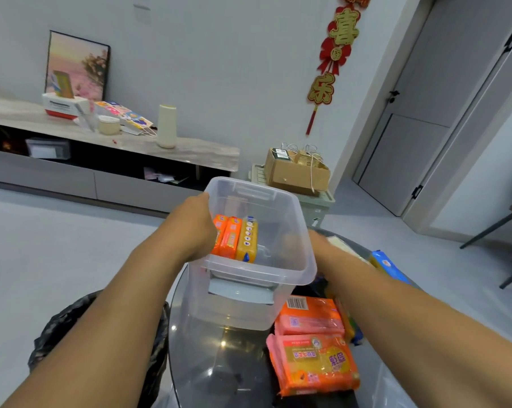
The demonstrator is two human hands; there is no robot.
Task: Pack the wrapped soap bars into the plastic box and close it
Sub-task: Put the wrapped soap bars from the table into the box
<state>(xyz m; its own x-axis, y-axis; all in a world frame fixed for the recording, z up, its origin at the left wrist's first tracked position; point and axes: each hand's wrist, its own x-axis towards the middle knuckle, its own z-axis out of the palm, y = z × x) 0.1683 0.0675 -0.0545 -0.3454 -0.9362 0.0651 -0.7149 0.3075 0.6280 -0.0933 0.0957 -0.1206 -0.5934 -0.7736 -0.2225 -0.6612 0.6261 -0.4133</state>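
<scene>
A clear plastic box (281, 295) stands open on a round glass table (219, 357). Three wrapped soap bars stand on edge against its left side: two orange ones (229, 238) and a yellow one (248, 241). My left hand (197, 226) grips the box's left rim, fingers over the edge beside the orange bars. My right hand (318, 241) is blurred at the box's right wall, its fingertips seen through the plastic; whether it holds anything is unclear. Two orange soap packs (315, 363) lie on the table in front of the box to the right.
A blue-wrapped pack (388, 267) lies at the table's right edge. A black bin bag (101, 334) stands left of the table. Across the floor are a low cabinet (101, 178) and a cardboard box (296, 172). A chair (510, 231) stands at the right.
</scene>
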